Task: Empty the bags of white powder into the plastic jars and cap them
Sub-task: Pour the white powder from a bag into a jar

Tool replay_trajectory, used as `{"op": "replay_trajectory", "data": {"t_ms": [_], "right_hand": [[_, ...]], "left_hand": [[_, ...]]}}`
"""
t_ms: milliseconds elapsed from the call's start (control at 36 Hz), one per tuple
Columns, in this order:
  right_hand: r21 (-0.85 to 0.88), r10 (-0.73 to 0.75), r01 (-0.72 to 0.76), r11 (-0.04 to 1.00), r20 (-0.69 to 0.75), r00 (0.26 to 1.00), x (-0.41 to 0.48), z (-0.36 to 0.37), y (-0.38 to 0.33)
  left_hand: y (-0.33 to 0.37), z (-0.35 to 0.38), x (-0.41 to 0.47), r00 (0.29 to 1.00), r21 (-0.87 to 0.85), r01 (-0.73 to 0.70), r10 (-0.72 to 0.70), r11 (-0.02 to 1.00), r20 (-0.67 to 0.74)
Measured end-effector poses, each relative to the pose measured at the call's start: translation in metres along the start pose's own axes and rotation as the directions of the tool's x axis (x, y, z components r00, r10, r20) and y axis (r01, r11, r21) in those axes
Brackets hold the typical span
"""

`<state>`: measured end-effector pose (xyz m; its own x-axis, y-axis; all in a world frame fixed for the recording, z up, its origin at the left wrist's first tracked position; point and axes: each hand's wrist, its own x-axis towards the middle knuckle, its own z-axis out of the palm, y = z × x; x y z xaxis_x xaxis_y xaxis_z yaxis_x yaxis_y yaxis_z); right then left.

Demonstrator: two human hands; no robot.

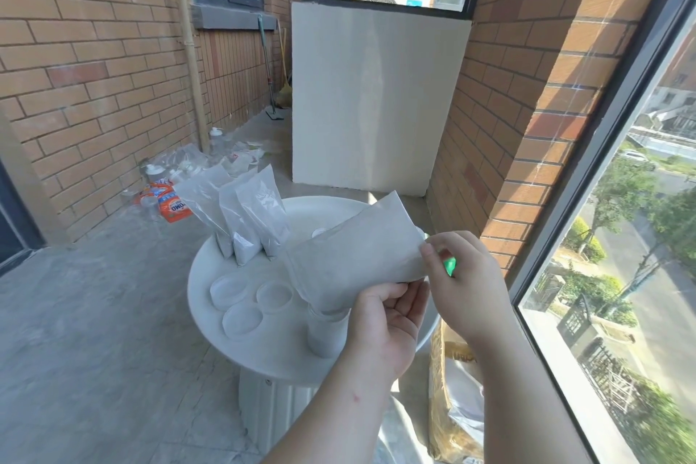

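- Step in hand: pouring. The held bag [354, 256] lies tilted, low corner down at the mouth of the jar [324, 335], high end up and to the right.
- Left hand [384, 316]: palm up beneath the bag, fingers curled around its lower edge, bearing the weight.
- Right hand [467, 279]: thumb and fingers pinch the bag's raised end (a green object [449, 264] shows just behind it; what it is cannot be told).
- The jar stands on the round white table [278, 347], near its front edge.
- Unopened stock: three further bags [241, 211] stand upright at the far side of the table.
- Clear round pieces [243, 318] lie left of the jar (lids or low jars, not distinguishable).
- Next move, as judged: raise the pinched end higher so the powder slides out, keeping the corner over the mouth; then cap.
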<state>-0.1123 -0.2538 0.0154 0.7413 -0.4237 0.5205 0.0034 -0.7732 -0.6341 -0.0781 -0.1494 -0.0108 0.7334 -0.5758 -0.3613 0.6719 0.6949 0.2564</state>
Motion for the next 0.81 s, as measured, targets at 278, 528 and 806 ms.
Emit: {"op": "replay_trajectory", "data": {"t_ms": [278,528,806], "right_hand": [[-0.006,-0.057,0.057,0.998,-0.041,0.998,-0.001,0.004,-0.008],[-0.019,-0.062,0.061,0.998,-0.071,0.996,0.000,0.006,-0.014],[-0.052,-0.064,0.059,0.997,-0.100,0.993,-0.001,0.008,-0.015]], "left_hand": [[-0.001,-0.001,0.001,1.000,0.000,0.011,-0.011,1.000,-0.004],[0.000,-0.003,0.002,1.000,-0.002,0.006,-0.006,1.000,-0.004],[-0.001,-0.005,0.005,0.999,0.002,0.005,-0.004,1.000,-0.032]]}}
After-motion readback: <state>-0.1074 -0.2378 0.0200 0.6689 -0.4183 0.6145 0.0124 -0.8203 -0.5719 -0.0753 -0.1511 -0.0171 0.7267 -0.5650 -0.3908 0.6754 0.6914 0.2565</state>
